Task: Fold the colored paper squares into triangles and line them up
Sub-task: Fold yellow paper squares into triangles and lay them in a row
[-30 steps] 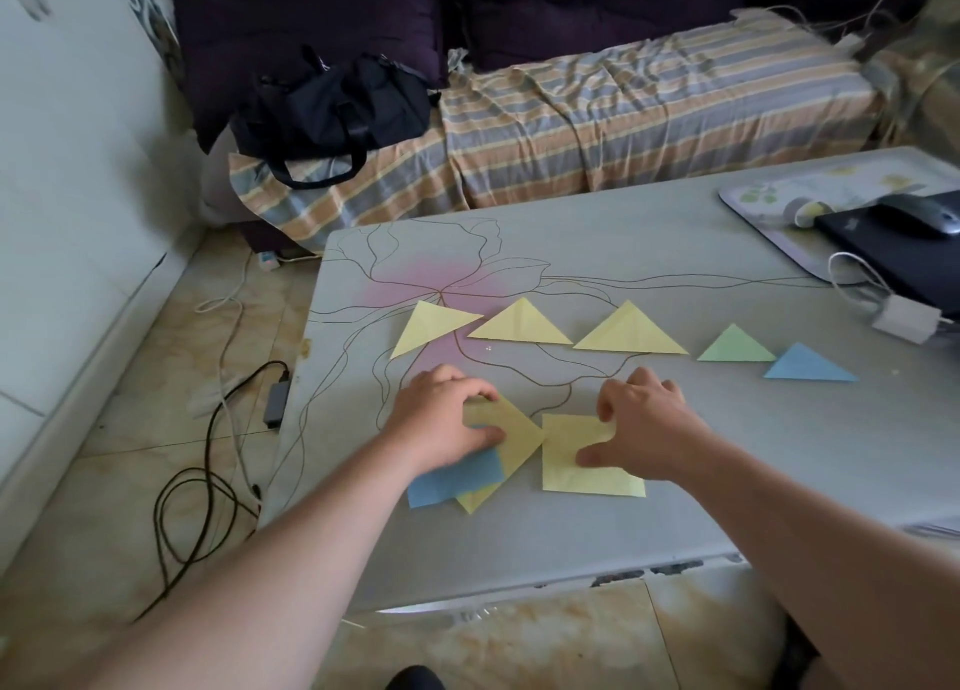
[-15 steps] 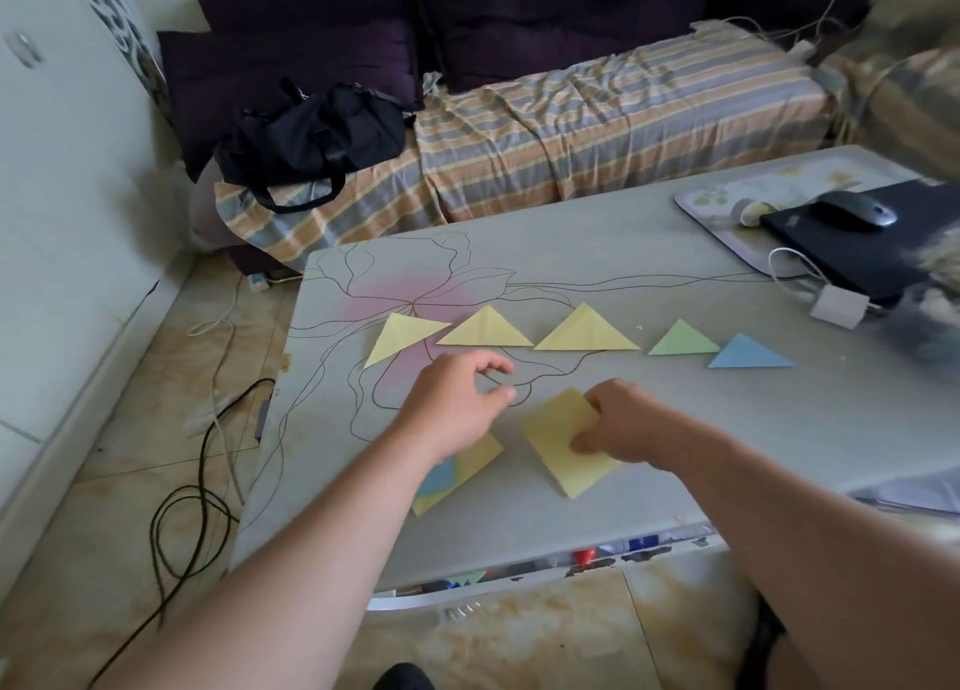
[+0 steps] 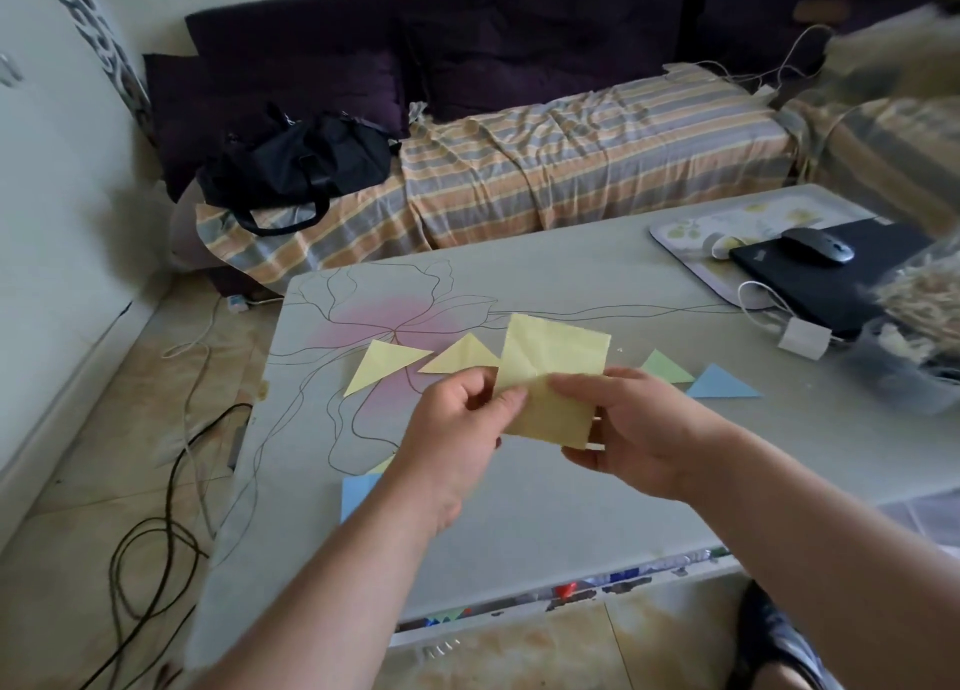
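Both hands are raised above the worktop [image 3: 519, 523], pinching one yellow paper sheet [image 3: 550, 372] between them. The left hand [image 3: 457, 429] pinches its lower left edge between thumb and fingers; the right hand [image 3: 639, 429] grips the lower right part, thumb on top, fingers curled beneath. The sheet is off the surface, partly bent along a crease, and it hides part of the row behind it. In that row on the worktop: a yellow triangle [image 3: 384, 364] at the left, a second yellow triangle [image 3: 460, 359] beside it, then past the held sheet a green triangle [image 3: 665, 368] and a blue triangle [image 3: 722, 385]. A blue sheet [image 3: 356, 494] and a sliver of yellow paper [image 3: 383, 465] lie near the front, mostly covered by the left forearm. At the far right sit a dark laptop [image 3: 810, 284] with a mouse [image 3: 818, 245] on it, a mouse pad [image 3: 727, 221] and a white charger [image 3: 805, 338]. Beyond the worktop, a sofa with a striped cover [image 3: 571, 154] carries a black bag [image 3: 296, 169]. Cables [image 3: 156, 533] trail over the tiled floor at left.
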### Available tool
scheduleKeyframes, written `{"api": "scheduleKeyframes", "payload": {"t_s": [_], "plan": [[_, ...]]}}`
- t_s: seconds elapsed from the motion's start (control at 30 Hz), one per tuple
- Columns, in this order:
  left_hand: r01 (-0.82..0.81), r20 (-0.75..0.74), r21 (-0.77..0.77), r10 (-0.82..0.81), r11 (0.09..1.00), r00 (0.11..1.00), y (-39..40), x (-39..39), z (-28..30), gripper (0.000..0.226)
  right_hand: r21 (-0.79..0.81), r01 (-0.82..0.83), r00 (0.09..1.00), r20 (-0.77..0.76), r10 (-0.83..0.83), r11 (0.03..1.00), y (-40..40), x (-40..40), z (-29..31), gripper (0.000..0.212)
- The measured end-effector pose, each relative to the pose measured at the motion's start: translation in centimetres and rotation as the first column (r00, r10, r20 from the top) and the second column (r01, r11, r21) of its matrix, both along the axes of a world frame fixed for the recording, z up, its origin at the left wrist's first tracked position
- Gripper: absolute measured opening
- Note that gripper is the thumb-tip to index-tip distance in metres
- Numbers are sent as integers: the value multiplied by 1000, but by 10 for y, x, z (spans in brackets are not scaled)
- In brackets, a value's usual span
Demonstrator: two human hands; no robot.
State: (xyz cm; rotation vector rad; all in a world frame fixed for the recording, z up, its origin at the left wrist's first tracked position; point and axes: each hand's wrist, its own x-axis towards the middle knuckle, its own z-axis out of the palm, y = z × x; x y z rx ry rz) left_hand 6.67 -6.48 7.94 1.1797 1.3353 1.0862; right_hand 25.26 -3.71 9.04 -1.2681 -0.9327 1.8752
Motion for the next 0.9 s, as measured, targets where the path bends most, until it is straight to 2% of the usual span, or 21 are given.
{"api": "scheduleKeyframes", "payload": {"t_s": [0.1, 0.2, 0.27, 0.33, 0.43, 0.53, 0.63, 0.7, 0.77, 0.83, 0.9], "plan": [[-72, 20, 26, 72, 997, 997, 3, -6, 1, 8, -15, -5, 1000, -3, 5, 1000, -2, 1, 7, 6], [-138, 8, 69, 138, 988, 990, 4, -10, 3, 8, 29, 72, 996, 46, -73, 997, 5, 6, 9, 12], [-185, -3, 82, 186, 979, 982, 6, -12, 2, 13, 92, 179, 973, 128, -190, 979, 10, 10, 11, 7], [-216, -19, 107, 220, 970, 975, 7, -15, 0, 14, 211, 214, 934, 243, -263, 954, 13, 12, 11, 12], [-224, -58, 179, 237, 958, 970, 6, -18, 0, 11, 389, 89, 895, 372, -244, 917, 7, 9, 14, 22], [-259, -53, 233, 278, 937, 959, 6, -18, 0, 13, 448, -43, 883, 435, -176, 893, -5, 0, 18, 32], [-324, -97, 348, 377, 880, 921, 7, -18, 0, 36, 495, -82, 885, 435, -165, 865, -15, -7, 20, 52], [-346, -105, 387, 413, 855, 904, 7, -19, 1, 53, 588, -117, 864, 457, -210, 801, -20, -8, 23, 76], [-349, -36, 393, 394, 850, 919, 5, -21, 1, 56, 677, -224, 813, 526, -248, 701, -25, -10, 24, 90], [-341, 21, 382, 361, 859, 932, 0, -18, 5, 50, 697, -309, 788, 569, -237, 647, -29, -13, 22, 89], [-327, 21, 363, 344, 872, 939, -4, -14, 10, 41, 702, -321, 797, 563, -219, 636, -31, -15, 17, 82]]}}
